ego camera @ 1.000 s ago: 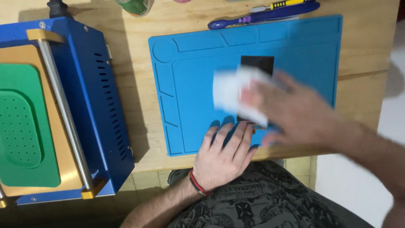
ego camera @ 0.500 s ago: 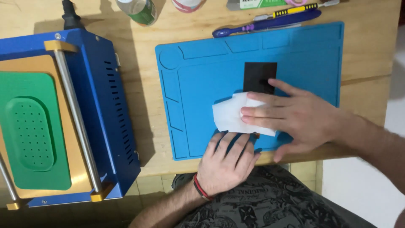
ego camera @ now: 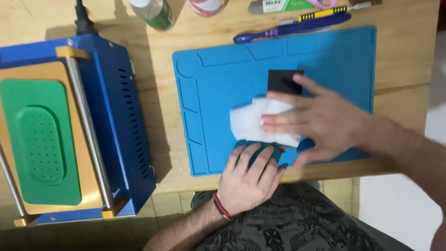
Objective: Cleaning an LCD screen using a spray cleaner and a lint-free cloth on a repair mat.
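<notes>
White wipe [ego camera: 254, 122], folded, lies on the blue silicone mat [ego camera: 223, 79] w/ the right hand [ego camera: 320, 123] pressed flat over it, fingers stretched out & together, palm down; nothing is gripped, the cloth is just pinned under the fingertips. Under & just above that hand sits a dark rectangular panel [ego camera: 281, 80], prob. a phone screen or back glass, its top edge clear of the fingers, its lower part hidden by wipe & hand. Left hand [ego camera: 248, 179] rests at the mat's near edge, fingers spread flat, holding nothing, touching the mat just below the wipe; it looks to be steadying the mat. To do this wiping well, my read: keep pressure even across all fingers, stroke in one direction along the panel's length, & keep the left hand planted so the mat doesn't slide on the wooden table [ego camera: 404, 56]. Blue machine w/ green pad [ego camera: 39, 144] sits well apart to the left; a blue-handled tool [ego camera: 290, 29] lies beyond the mat's far edge, clear of the work.
</notes>
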